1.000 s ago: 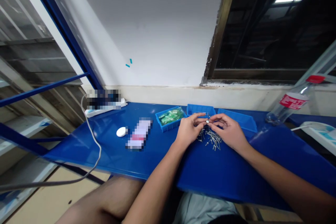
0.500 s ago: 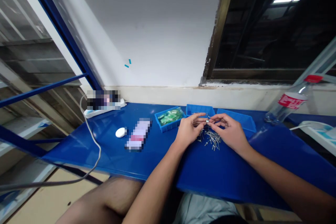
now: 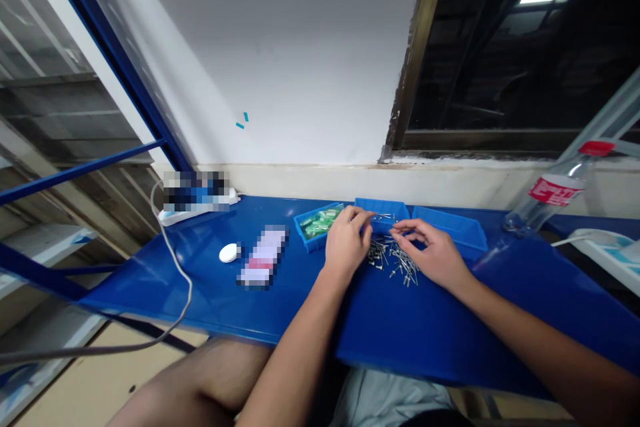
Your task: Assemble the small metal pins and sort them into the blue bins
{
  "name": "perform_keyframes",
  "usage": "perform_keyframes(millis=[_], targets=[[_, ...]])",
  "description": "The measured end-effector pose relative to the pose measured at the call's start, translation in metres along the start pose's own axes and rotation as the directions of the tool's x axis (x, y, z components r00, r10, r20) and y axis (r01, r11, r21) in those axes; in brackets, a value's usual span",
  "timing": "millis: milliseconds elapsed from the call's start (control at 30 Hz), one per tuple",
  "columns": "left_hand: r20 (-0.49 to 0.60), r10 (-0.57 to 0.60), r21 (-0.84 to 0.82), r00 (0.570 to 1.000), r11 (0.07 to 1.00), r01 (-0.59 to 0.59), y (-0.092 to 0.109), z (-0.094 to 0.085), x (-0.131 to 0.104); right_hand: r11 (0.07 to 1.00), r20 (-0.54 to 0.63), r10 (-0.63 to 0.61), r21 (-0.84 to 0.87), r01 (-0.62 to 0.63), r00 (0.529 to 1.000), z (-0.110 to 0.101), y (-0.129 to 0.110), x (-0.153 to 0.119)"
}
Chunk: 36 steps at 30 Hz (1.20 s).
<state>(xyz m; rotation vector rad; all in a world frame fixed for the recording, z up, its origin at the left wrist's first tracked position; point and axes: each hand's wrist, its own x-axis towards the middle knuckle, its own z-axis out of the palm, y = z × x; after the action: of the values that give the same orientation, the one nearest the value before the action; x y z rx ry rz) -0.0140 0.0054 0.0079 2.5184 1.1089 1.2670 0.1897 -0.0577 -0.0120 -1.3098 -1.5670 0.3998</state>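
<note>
My left hand (image 3: 349, 239) hovers by the right side of a blue bin (image 3: 313, 245) of green packets (image 3: 320, 222). Its fingers are bent, the thumb stands apart from them, and I see nothing held. To the right, my right hand (image 3: 433, 250) has thumb and fingertips pressed together above the table; whatever they hold is too small to make out. Below and between the hands lie loose blind rivets (image 3: 404, 265), with a second cluster of short metal pieces (image 3: 377, 253) beside them. Behind, a middle blue bin (image 3: 380, 205) has a few thin metal pins in it.
Another blue bin (image 3: 453, 228) stands behind my right hand. A plastic bottle (image 3: 555, 190) with a red cap is farther right. On the left are a round white object (image 3: 229, 253), a blurred-out flat item (image 3: 263, 258), a power strip (image 3: 200, 210) and a cable (image 3: 187, 293).
My hands were together over the rivets with a small shiny piece at their fingertips. They have parted: the left moved left toward the green packets, the right stayed nearly in place.
</note>
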Motion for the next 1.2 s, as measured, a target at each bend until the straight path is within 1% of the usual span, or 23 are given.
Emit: perform_keyframes(millis=[133, 233, 333, 400, 500, 567, 633, 733, 800, 867, 900, 967, 1033, 1133, 1200], targets=[[0.020, -0.015, 0.238, 1.000, 0.971, 0.010, -0.009, -0.002, 0.000, 1.000, 0.015, 0.002, -0.023, -0.001, 1.000, 0.000, 0.000, 0.000], [0.012, -0.038, 0.291, 0.999, 0.956, 0.033, -0.013, -0.003, 0.001, 0.999, 0.037, 0.003, -0.044, -0.002, 0.999, 0.000, 0.001, 0.000], [0.009, -0.037, 0.264, 0.999, 0.964, 0.033, -0.012, -0.003, 0.000, 0.998, 0.048, 0.007, -0.062, -0.004, 0.999, 0.001, 0.002, 0.000], [0.025, -0.023, 0.214, 0.999, 0.977, 0.017, -0.011, 0.000, 0.000, 0.997, 0.055, 0.002, -0.071, 0.002, 0.998, 0.001, 0.003, 0.000], [0.087, 0.023, 0.101, 0.996, 0.994, -0.032, -0.008, 0.007, 0.005, 0.993, 0.036, -0.048, -0.110, 0.052, 0.998, 0.000, 0.000, -0.001], [0.151, 0.071, 0.058, 0.986, 0.995, -0.081, -0.004, 0.013, 0.012, 0.986, -0.023, -0.107, -0.135, 0.103, 0.994, -0.002, -0.004, -0.003], [0.220, 0.137, 0.048, 0.966, 0.987, -0.151, 0.003, 0.018, 0.023, 0.977, -0.108, -0.176, -0.145, 0.160, 0.978, -0.005, -0.009, -0.005], [0.323, 0.234, -0.004, 0.917, 0.969, -0.246, 0.019, 0.030, 0.038, 0.964, -0.210, -0.252, -0.139, 0.227, 0.945, -0.009, -0.011, -0.009], [0.351, 0.264, -0.048, 0.898, 0.963, -0.264, 0.030, 0.042, 0.043, 0.958, -0.241, -0.282, -0.118, 0.260, 0.929, -0.012, -0.010, -0.011], [0.383, 0.288, -0.066, 0.877, 0.956, -0.285, 0.038, 0.057, 0.044, 0.950, -0.241, -0.310, -0.100, 0.295, 0.919, -0.013, -0.007, -0.013], [0.388, 0.289, -0.070, 0.875, 0.956, -0.285, 0.041, 0.064, 0.044, 0.946, -0.234, -0.324, -0.097, 0.309, 0.917, -0.014, -0.006, -0.013], [0.393, 0.255, -0.058, 0.884, 0.966, -0.253, 0.043, 0.076, 0.043, 0.942, -0.221, -0.334, -0.106, 0.318, 0.916, -0.014, -0.006, -0.013], [0.388, 0.217, -0.036, 0.896, 0.975, -0.220, 0.044, 0.084, 0.041, 0.947, -0.211, -0.317, -0.124, 0.296, 0.925, -0.014, -0.007, -0.013], [0.390, 0.192, 0.001, 0.901, 0.978, -0.209, 0.044, 0.087, 0.042, 0.949, -0.190, -0.302, -0.150, 0.276, 0.934, -0.014, -0.010, -0.012], [0.392, 0.195, 0.027, 0.899, 0.974, -0.223, 0.044, 0.087, 0.042, 0.939, -0.172, -0.330, -0.159, 0.304, 0.928, -0.014, -0.011, -0.011]])
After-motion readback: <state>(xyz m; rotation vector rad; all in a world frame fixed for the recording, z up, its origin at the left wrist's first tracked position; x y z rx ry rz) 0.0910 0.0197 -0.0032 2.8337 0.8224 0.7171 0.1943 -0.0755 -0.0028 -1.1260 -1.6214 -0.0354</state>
